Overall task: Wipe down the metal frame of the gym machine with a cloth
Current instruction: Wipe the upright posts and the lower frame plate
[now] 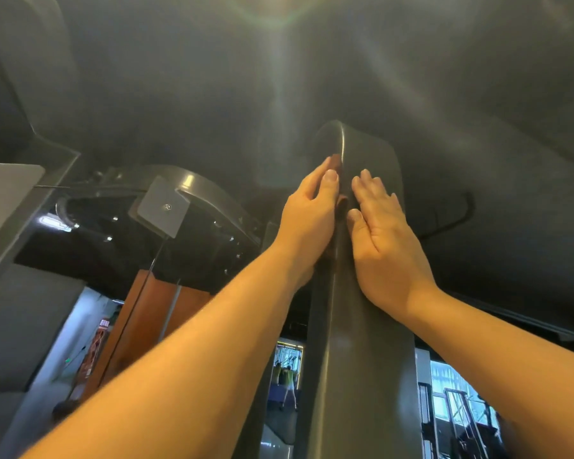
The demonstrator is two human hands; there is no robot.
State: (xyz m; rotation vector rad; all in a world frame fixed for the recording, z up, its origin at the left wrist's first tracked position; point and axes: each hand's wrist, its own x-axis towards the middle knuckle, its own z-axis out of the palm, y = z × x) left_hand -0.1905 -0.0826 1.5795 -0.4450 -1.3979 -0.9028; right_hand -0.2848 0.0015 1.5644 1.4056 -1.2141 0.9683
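Observation:
A dark grey metal frame post (355, 376) of the gym machine rises through the middle of the view and curves over at its top. My left hand (309, 213) lies flat against the post's left face, fingers straight and pointing up. My right hand (383, 233) presses flat on the post's front face, fingers straight. No cloth shows in either hand; a small brownish patch beside my left fingertips may be a reflection.
A second curved grey frame arm (209, 190) with a square plate (162, 206) and a cable stands to the left. A dark ceiling fills the top. Below, a mirror or opening shows a distant person (287, 380) and more machines (458, 419).

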